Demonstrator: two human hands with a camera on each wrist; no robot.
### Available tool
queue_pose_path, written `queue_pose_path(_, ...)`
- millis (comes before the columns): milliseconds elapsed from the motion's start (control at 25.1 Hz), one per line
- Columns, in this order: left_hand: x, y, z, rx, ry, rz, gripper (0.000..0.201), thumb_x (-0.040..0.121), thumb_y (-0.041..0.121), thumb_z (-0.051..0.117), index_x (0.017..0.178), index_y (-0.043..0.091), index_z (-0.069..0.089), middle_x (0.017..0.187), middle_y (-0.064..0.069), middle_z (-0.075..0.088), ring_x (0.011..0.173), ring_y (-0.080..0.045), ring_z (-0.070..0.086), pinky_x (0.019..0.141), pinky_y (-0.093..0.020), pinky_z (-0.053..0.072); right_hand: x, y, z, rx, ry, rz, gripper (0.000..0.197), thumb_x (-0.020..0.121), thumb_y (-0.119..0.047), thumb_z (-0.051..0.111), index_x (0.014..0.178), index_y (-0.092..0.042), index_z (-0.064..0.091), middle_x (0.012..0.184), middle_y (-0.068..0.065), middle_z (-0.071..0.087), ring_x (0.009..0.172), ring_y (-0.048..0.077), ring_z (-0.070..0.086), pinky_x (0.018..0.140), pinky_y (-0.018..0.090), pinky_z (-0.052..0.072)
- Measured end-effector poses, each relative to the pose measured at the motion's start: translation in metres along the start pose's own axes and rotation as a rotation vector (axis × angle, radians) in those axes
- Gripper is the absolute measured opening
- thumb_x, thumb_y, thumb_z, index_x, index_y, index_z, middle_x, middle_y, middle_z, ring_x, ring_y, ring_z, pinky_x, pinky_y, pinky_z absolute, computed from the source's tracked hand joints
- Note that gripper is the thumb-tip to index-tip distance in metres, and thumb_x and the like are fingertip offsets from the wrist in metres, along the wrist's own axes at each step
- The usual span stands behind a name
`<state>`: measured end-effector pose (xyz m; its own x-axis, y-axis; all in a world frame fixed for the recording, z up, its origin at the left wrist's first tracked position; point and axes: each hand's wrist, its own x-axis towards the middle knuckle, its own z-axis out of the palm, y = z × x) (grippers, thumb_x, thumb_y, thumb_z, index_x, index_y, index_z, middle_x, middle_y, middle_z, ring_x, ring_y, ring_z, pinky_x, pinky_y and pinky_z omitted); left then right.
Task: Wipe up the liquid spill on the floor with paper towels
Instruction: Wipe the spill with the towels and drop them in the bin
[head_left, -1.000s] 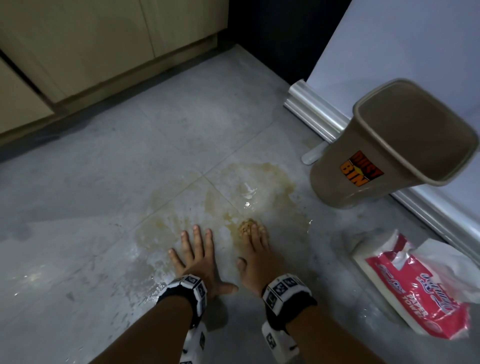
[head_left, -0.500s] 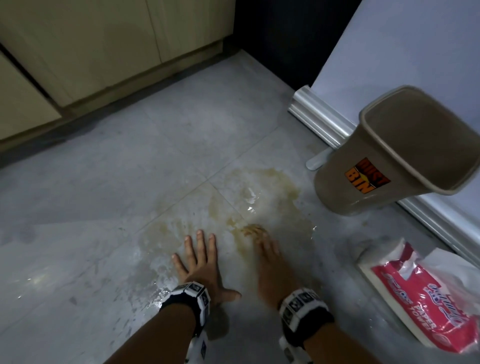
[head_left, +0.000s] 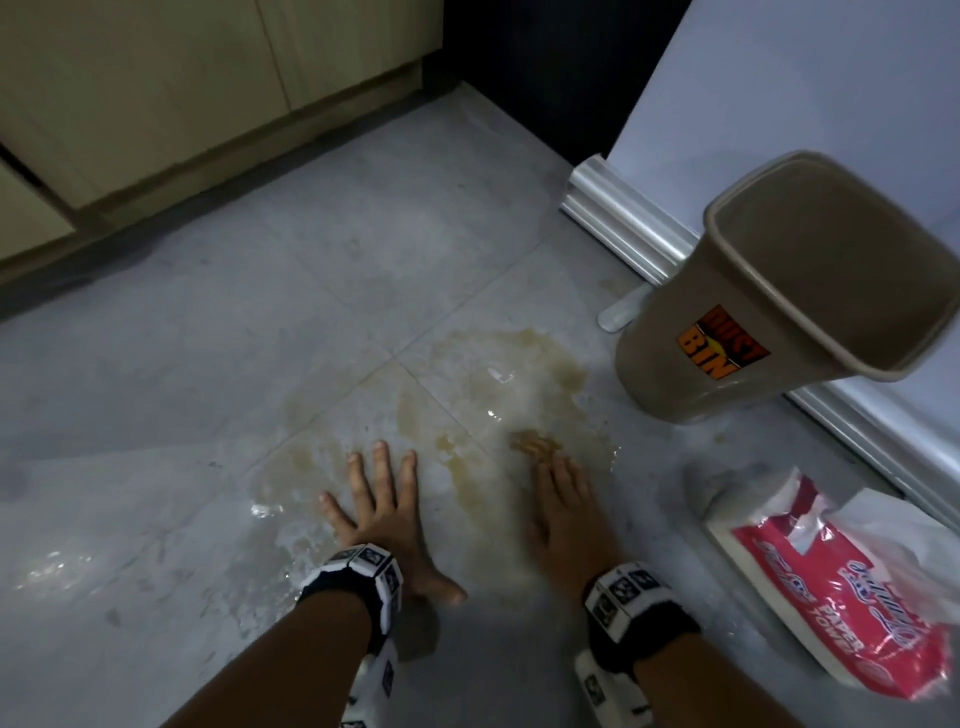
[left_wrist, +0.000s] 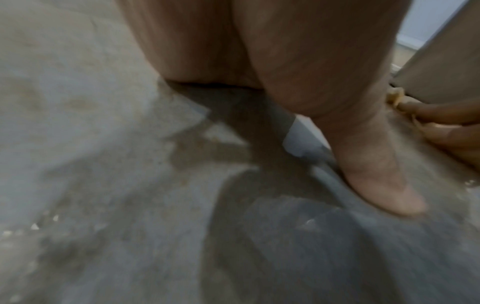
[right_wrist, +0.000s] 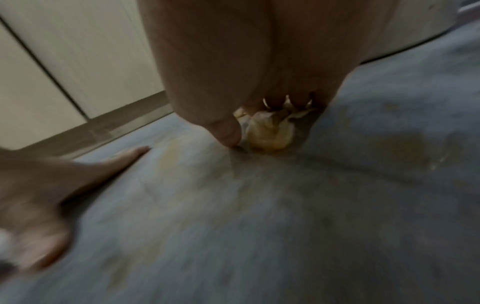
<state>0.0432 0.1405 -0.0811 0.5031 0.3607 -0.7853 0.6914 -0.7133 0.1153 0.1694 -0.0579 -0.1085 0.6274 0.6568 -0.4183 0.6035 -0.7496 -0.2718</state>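
A yellow-brown liquid spill (head_left: 519, 384) spreads over the grey floor tiles. My right hand (head_left: 563, 499) lies flat on it, fingers stretched forward and pressing a small soaked wad of paper towel (head_left: 532, 444) onto the floor. In the right wrist view the wad (right_wrist: 267, 133) sits under the fingers with the thumb beside it. My left hand (head_left: 379, 499) is spread flat on the wet tile to the left, holding nothing. Its thumb (left_wrist: 363, 144) rests on the floor in the left wrist view.
A brown dust bin (head_left: 779, 312) stands just right of the spill against a white panel (head_left: 805, 78) with silver trim (head_left: 623, 208). A red pack of paper towels (head_left: 841, 587) lies at the right. Beige cabinets (head_left: 182, 93) line the far side.
My right hand has slid the wad to the right, away from the left hand. The left hand has stayed flat in place.
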Motion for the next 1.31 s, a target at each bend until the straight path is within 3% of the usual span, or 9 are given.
queue_pose_path(159, 0.001, -0.002, -0.005, -0.003, -0.014, 0.019, 0.175, 0.030, 0.083, 0.078, 0.141, 0.024, -0.044, 0.132, -0.009, -0.065, 0.123, -0.042, -0.056, 0.102, -0.078, -0.018, 0.052, -0.004, -0.031, 0.040, -0.026, 0.303, 0.083, 0.091, -0.042, 0.034, 0.152, -0.005, -0.008, 0.159, 0.019, -0.015, 0.146, 0.042, -0.008, 0.120, 0.046, -0.003)
queue_pose_path(319, -0.002, -0.001, -0.004, -0.014, -0.014, 0.014, 0.169, 0.036, 0.082, 0.077, 0.144, 0.025, -0.041, 0.135, -0.010, -0.063, 0.124, -0.042, -0.055, 0.103, -0.077, -0.018, 0.022, -0.056, -0.001, 0.040, -0.062, -0.008, 0.078, 0.088, -0.044, 0.029, 0.153, -0.011, 0.001, 0.158, 0.012, -0.015, 0.146, 0.035, -0.013, 0.119, 0.048, 0.005)
queue_pose_path(398, 0.000, 0.000, -0.005, -0.020, -0.013, 0.009, 0.169, 0.037, 0.082, 0.077, 0.144, 0.026, -0.040, 0.136, -0.009, -0.062, 0.124, -0.041, -0.056, 0.102, -0.077, -0.019, -0.005, -0.036, 0.004, 0.008, -0.055, -0.061, 0.076, 0.085, -0.042, 0.028, 0.152, -0.009, 0.018, 0.160, 0.015, 0.001, 0.146, 0.039, 0.003, 0.118, 0.054, 0.018)
queue_pose_path(598, 0.000, -0.004, -0.004, -0.020, -0.002, 0.015, 0.170, 0.036, 0.082, 0.077, 0.142, 0.027, -0.042, 0.136, -0.009, -0.062, 0.124, -0.041, -0.056, 0.102, -0.078, -0.018, 0.052, -0.013, -0.029, 0.024, -0.044, 0.259, 0.076, 0.097, -0.038, 0.038, 0.153, -0.006, -0.002, 0.160, 0.017, -0.013, 0.147, 0.039, -0.007, 0.120, 0.046, 0.002)
queue_pose_path(677, -0.001, -0.004, -0.002, -0.020, -0.004, 0.006, 0.169, 0.037, 0.082, 0.078, 0.143, 0.026, -0.041, 0.137, -0.009, -0.061, 0.125, -0.042, -0.054, 0.104, -0.077, -0.016, 0.051, -0.042, -0.025, 0.085, -0.016, 0.190, 0.076, 0.097, -0.037, 0.038, 0.153, -0.004, -0.002, 0.160, 0.016, -0.013, 0.147, 0.037, -0.010, 0.120, 0.046, 0.001)
queue_pose_path(837, -0.001, 0.000, -0.004, -0.011, -0.007, 0.004, 0.167, 0.039, 0.081, 0.078, 0.144, 0.026, -0.040, 0.138, -0.010, -0.061, 0.125, -0.042, -0.054, 0.104, -0.077, -0.017, 0.001, -0.020, -0.010, 0.006, -0.031, 0.016, 0.071, 0.089, -0.040, 0.031, 0.148, 0.000, 0.029, 0.156, 0.023, 0.020, 0.140, 0.047, 0.026, 0.111, 0.057, 0.032)
queue_pose_path(1036, 0.002, -0.003, -0.004, -0.011, -0.005, 0.005, 0.168, 0.038, 0.082, 0.077, 0.142, 0.026, -0.042, 0.138, -0.010, -0.061, 0.125, -0.042, -0.054, 0.103, -0.078, -0.018, 0.063, -0.002, -0.037, 0.028, -0.012, 0.278, 0.076, 0.096, -0.041, 0.034, 0.153, -0.004, 0.000, 0.160, 0.020, -0.011, 0.147, 0.039, -0.007, 0.120, 0.046, -0.003)
queue_pose_path(1195, 0.000, 0.001, -0.005, -0.013, -0.010, 0.002, 0.169, 0.037, 0.082, 0.078, 0.143, 0.026, -0.042, 0.136, -0.010, -0.061, 0.125, -0.042, -0.054, 0.103, -0.077, -0.018, 0.033, -0.039, -0.010, -0.022, -0.040, 0.013, 0.083, 0.082, -0.050, 0.009, 0.153, -0.007, 0.004, 0.160, 0.015, -0.010, 0.147, 0.039, -0.005, 0.121, 0.045, 0.000)
queue_pose_path(1315, 0.001, 0.001, -0.006, -0.017, -0.010, 0.019, 0.169, 0.038, 0.082, 0.078, 0.142, 0.026, -0.043, 0.135, -0.010, -0.063, 0.124, -0.041, -0.055, 0.102, -0.077, -0.020, 0.030, 0.009, -0.022, -0.080, 0.014, 0.103, 0.078, 0.088, -0.046, 0.019, 0.152, -0.003, 0.007, 0.160, 0.019, -0.005, 0.147, 0.042, 0.002, 0.120, 0.048, 0.003)
